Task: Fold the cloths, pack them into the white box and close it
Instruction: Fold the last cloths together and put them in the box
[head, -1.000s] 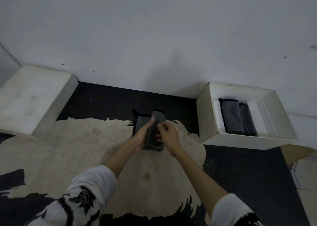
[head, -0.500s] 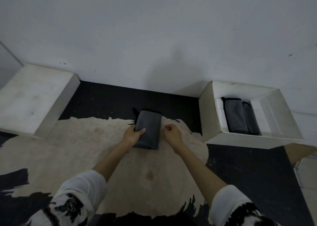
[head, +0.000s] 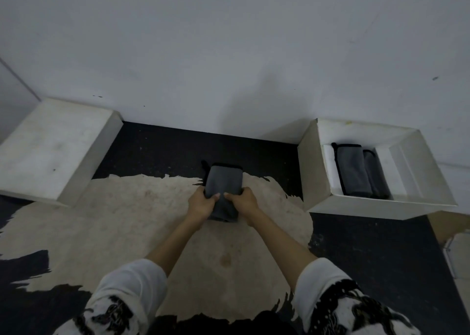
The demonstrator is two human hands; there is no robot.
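Sleeves [head: 132, 289] nearest, forearms reaching fwd. Left hand [head: 201, 203] and right hand [head: 243, 202] both grip the folded grey cloth [head: 223, 187] at its near end, thumbs on top, at far edge of the pale rug [head: 114, 220]. Step: prob. last fold done, pickup. Next: carry right into the white box [head: 315, 172], beside two cloths [head: 356, 172] already packed. Lid [head: 50, 144] far left, w/ closing to follow.
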